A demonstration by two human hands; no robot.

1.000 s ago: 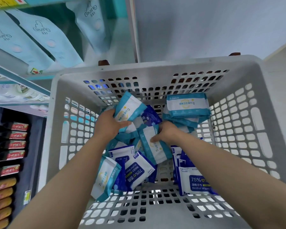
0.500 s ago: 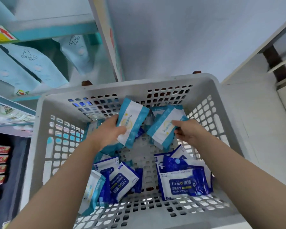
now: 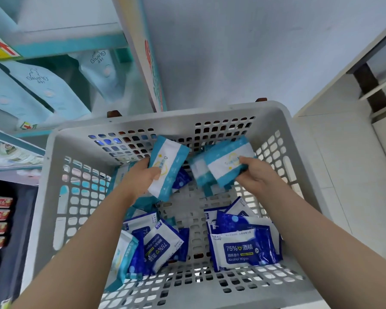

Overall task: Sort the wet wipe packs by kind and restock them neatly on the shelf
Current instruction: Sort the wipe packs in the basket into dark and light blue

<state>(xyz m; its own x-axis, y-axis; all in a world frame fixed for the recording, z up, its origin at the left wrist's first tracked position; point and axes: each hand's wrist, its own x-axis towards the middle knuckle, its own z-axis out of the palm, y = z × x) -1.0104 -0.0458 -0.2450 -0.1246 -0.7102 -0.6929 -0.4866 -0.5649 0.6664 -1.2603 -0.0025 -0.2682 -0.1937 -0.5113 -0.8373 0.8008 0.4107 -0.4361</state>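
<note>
Gripping teal packs point(image 3: 168, 166), the left hand point(image 3: 140, 178) and right hand point(image 3: 255, 176) now hold them lifted clear of the navy packs point(image 3: 243, 250), separating one kind.

Bright, cool, even light — soft shadows inside the basket point(image 3: 51, 197). Packs point(image 3: 243, 250) near its front wall read sharp, those by its far wall smear; left of it, shelves point(image 3: 71, 44) bow and darken.
</note>
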